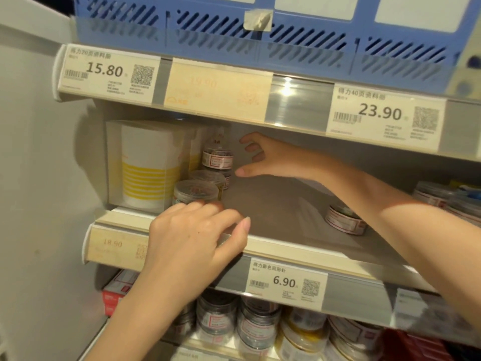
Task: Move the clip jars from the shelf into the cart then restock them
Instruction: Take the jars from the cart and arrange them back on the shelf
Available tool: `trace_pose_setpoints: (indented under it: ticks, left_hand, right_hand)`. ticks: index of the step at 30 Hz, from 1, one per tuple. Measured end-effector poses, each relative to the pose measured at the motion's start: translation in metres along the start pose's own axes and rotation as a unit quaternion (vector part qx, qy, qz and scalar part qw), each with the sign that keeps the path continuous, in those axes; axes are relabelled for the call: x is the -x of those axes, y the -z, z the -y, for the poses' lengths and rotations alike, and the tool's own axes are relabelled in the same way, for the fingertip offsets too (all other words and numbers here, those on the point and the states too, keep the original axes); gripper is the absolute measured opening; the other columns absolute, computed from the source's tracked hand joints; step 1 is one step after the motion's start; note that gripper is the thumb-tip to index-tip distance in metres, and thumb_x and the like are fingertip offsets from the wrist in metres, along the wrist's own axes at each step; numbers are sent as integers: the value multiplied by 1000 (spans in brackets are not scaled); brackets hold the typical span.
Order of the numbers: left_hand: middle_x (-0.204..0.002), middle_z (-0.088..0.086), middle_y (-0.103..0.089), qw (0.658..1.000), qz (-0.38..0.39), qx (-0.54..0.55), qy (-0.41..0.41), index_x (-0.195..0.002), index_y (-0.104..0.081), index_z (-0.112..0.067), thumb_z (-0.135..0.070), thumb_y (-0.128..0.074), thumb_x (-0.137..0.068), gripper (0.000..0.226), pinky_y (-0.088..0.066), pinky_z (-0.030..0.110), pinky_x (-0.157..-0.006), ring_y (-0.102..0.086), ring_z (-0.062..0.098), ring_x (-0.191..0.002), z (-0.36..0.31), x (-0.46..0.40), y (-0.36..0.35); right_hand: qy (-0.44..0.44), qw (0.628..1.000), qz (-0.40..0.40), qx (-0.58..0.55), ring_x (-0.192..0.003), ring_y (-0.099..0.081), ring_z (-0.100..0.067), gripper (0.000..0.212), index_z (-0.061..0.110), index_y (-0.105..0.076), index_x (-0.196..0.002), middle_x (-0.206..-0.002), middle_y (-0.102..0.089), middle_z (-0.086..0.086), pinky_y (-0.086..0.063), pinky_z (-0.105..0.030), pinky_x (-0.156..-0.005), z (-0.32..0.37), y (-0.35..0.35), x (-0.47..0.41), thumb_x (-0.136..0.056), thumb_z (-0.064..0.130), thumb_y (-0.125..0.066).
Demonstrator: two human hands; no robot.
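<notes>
Three clear clip jars stand in a row at the left of the middle shelf [276,201]: a front jar [195,191], one behind it [208,175], and a labelled jar [217,158] stacked higher at the back. My left hand [192,241] rests over the shelf's front edge, its fingertips against the front jar's base and its thumb held apart. Reaching in from the right, my right hand [268,158] has its fingers spread, with a small gap to the stacked jar. Another clip jar [343,220] stands alone to the right, behind my right forearm.
A white box with yellow stripes [145,165] stands left of the jars. A blue slotted basket [260,37] sits on the shelf above. More jars [260,327] fill the shelf below, with red boxes [114,295] at its left. Packaged goods [447,199] crowd the far right.
</notes>
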State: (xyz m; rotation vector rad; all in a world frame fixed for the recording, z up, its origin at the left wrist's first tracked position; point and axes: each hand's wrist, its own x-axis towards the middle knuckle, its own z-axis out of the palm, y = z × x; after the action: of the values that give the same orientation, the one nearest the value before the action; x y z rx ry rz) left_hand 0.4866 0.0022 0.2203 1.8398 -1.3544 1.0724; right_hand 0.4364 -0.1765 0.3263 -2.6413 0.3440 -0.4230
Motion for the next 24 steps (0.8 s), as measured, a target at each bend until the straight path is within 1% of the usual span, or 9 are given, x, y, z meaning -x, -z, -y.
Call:
trace_pose_setpoints:
  ticks: [2, 4, 6, 10, 13, 17, 20, 22, 24]
  left_hand:
    - [-55, -5, -56, 1000, -3, -4, 0, -66, -67, -26, -42, -40, -89, 39, -24, 27, -57, -57, 20, -55, -1, 0, 0]
    - [-55, -6, -57, 1000, -4, -6, 5, -66, -67, -26, -42, -40, -88, 38, -24, 27, -57, -58, 20, -55, -2, 0, 1]
    - [-55, -6, -59, 1000, -2, -4, 14, -66, -68, -27, -43, -41, -86, 37, -25, 26, -56, -60, 20, -55, -3, -1, 1]
    - [-55, -7, -61, 1000, -1, -7, 27, -65, -69, -28, -42, -41, -83, 36, -36, 24, -51, -61, 20, -54, -6, -2, 1]
    - [-54, -6, -61, 1000, -2, -3, 30, -64, -69, -27, -42, -41, -83, 36, -39, 24, -51, -62, 21, -53, -7, -2, 0]
    - [-54, -6, -61, 999, 3, -2, 35, -65, -70, -27, -42, -41, -83, 37, -39, 25, -51, -62, 22, -54, -7, -2, -1]
    - [-55, -6, -61, 999, 6, -3, 36, -65, -70, -27, -42, -40, -84, 38, -40, 25, -52, -63, 22, -55, -7, -1, -1]
    - [-55, -6, -61, 999, 8, -2, 38, -66, -70, -27, -42, -40, -84, 39, -41, 25, -53, -63, 22, -55, -7, -1, 0]
    - [-55, -6, -61, 999, 12, -1, 41, -66, -70, -27, -43, -39, -84, 40, -41, 25, -53, -63, 22, -56, -7, -1, 0]
  right_hand:
    - [-26, 997, 27, 67, -114, -49, -5, 67, 21, -37, -138, -124, -48, 11, -38, -15, -94, -2, 12, 16, -82, 31, -72]
    - [-52, 990, 61, 112, -114, -53, -8, 63, 24, -43, -135, -129, -51, 7, -44, -26, -97, -6, 24, 32, -81, 36, -71]
    - [-70, 986, 85, 126, -107, -58, -9, 54, 26, -49, -129, -124, -56, 7, -49, -33, -94, -9, 34, 51, -80, 34, -72]
    - [-102, 977, 96, 163, -107, -57, -6, 44, 35, -53, -116, -120, -57, 12, -43, -29, -99, -23, 51, 81, -77, 34, -74]
    - [-123, 975, 97, 158, -107, -53, -2, 41, 39, -51, -113, -119, -54, 16, -43, -21, -91, -33, 61, 101, -78, 34, -73]
    - [-152, 966, 107, 180, -105, -55, -6, 44, 43, -49, -113, -117, -54, 15, -45, -27, -95, -47, 67, 115, -77, 34, -74]
    - [-159, 962, 124, 184, -103, -55, -6, 46, 49, -48, -111, -120, -54, 16, -44, -28, -95, -53, 70, 118, -78, 31, -74]
    - [-159, 964, 126, 172, -99, -56, -4, 47, 49, -49, -112, -121, -53, 13, -46, -25, -90, -54, 71, 119, -79, 27, -74]
    - [-156, 969, 120, 152, -94, -56, -2, 47, 49, -50, -110, -122, -53, 8, -49, -19, -79, -56, 70, 120, -79, 24, -74]
